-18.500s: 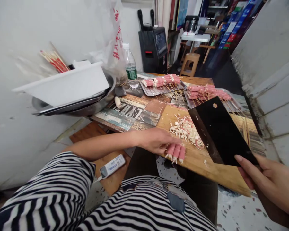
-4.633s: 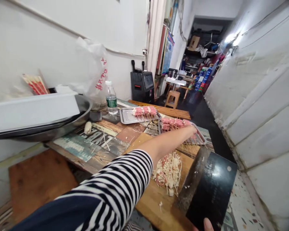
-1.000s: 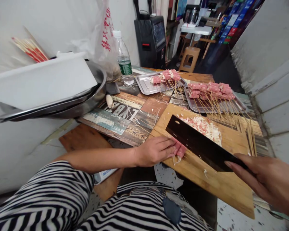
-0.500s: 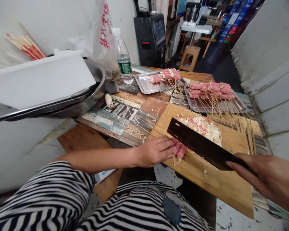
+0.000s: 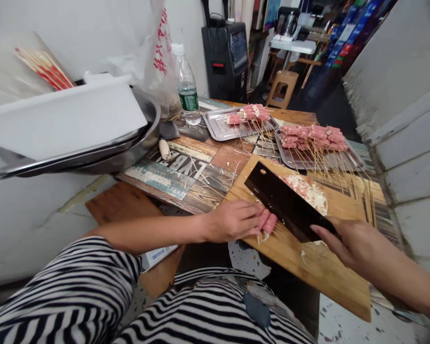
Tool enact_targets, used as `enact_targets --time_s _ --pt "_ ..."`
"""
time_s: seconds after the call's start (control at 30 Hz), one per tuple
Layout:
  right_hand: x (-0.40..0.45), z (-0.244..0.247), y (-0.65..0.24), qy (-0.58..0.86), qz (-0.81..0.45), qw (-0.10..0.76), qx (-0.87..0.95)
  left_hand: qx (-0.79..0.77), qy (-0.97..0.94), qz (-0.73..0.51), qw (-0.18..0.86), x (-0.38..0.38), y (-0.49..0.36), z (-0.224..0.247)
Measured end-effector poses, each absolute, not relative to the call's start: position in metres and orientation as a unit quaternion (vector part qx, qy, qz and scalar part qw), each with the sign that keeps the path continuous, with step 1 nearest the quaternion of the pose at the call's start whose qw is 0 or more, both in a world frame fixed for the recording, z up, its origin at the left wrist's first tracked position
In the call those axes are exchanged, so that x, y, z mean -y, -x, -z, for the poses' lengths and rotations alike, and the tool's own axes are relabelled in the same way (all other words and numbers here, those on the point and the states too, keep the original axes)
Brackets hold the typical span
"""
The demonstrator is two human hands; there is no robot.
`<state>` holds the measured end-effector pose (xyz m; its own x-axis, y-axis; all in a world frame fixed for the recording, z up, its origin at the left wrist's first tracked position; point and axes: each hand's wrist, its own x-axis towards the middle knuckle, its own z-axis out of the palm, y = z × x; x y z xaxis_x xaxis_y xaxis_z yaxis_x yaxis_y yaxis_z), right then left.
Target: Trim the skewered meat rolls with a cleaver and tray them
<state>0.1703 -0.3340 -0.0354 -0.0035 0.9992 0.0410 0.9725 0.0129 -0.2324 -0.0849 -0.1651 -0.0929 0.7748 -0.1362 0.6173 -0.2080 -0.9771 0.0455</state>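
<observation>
My left hand (image 5: 232, 220) is closed on the left end of some pink meat rolls (image 5: 270, 223) near the front edge of the wooden cutting board (image 5: 322, 272). White shreds stick out of the rolls' lower end. In my right hand (image 5: 347, 239) is the handle of a wide dark cleaver (image 5: 283, 200). Its blade slants over the board, just right of the rolls. Behind the blade lies a pile of white and pink shreds (image 5: 310, 191), partly covered by it.
Two metal trays hold skewered meat rolls, one at the back (image 5: 215, 125), one at the right (image 5: 294, 160). A water bottle (image 5: 189, 95), a white stub (image 5: 164, 149) and a metal basin (image 5: 152, 129) are at the left. Loose skewers (image 5: 369, 205) lie right of the board.
My right hand has moved left with the cleaver, and the blade now covers more of the shreds. My left hand stays at the rolls, its fingers slightly shifted.
</observation>
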Motion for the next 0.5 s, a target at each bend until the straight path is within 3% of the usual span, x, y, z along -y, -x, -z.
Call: enact_targets --time_s 0.13,0.33,0.4,0.5 --pt "0.35 0.018 -0.167 0.773 -0.086 0.153 0.61 0.141 -0.966 -0.189 0.107 0.147 0.082 0.057" --pt "0.374 0.017 -0.168 0.822 -0.104 0.143 0.541 0.046 -0.997 0.026 0.049 0.141 0.068 0.04" --pt "0.382 0.026 -0.171 0.825 -0.119 0.155 0.531 0.033 -0.995 0.047 0.087 0.143 0.066 0.04" --pt "0.395 0.043 -0.179 0.829 -0.133 0.185 0.511 0.025 -0.973 0.045 0.225 0.144 0.07 0.04"
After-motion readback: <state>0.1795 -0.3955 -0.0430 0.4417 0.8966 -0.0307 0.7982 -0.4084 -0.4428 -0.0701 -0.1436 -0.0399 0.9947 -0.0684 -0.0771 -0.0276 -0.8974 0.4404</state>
